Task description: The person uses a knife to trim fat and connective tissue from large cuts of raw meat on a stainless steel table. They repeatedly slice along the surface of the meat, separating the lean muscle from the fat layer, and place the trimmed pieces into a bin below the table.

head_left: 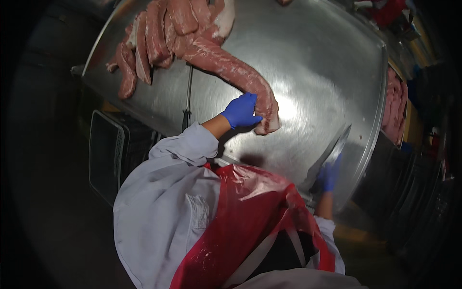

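A long strip of raw pork loin [236, 72] stretches from the meat pile toward me on the metal table. My left hand [242, 111], in a blue glove, is closed on the side of the strip close to its near end. Off to the right, my right hand [328, 176], also in a blue glove and blurred, grips a knife [338, 144]. The knife's blade points away from me above the table, apart from the meat. The handle is hidden in my fingers.
More raw meat pieces [156, 36] lie heaped at the far left of the steel table [332, 72]. A sharpening steel [188, 96] rests left of my left hand. A black crate [108, 149] stands beyond the table's left edge; a container of meat [394, 106] is at the right.
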Action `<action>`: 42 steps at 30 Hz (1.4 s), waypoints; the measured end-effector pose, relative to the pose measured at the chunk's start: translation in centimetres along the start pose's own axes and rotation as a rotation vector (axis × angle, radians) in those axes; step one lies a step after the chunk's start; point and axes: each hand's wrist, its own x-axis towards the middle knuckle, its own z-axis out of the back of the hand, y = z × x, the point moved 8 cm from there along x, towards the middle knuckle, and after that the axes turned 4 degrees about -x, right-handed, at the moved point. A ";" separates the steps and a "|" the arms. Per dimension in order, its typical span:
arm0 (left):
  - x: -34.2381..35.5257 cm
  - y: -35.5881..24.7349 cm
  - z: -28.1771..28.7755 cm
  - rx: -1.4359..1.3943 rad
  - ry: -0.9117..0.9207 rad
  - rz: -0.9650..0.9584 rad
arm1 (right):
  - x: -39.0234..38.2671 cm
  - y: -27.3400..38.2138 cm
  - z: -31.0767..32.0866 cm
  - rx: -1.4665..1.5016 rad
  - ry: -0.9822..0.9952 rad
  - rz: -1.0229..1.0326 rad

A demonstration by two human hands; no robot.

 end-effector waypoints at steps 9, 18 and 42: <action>-4.8 -8.9 -12.7 0.320 -0.105 -0.617 | -1.6 -2.6 4.9 0.330 -0.082 0.074; 7.7 -23.7 -18.3 0.369 0.068 -0.414 | -6.2 -5.0 15.4 0.340 -0.274 0.137; 12.8 -30.2 -17.3 0.336 0.198 -0.475 | -3.0 3.9 3.7 0.387 0.052 0.273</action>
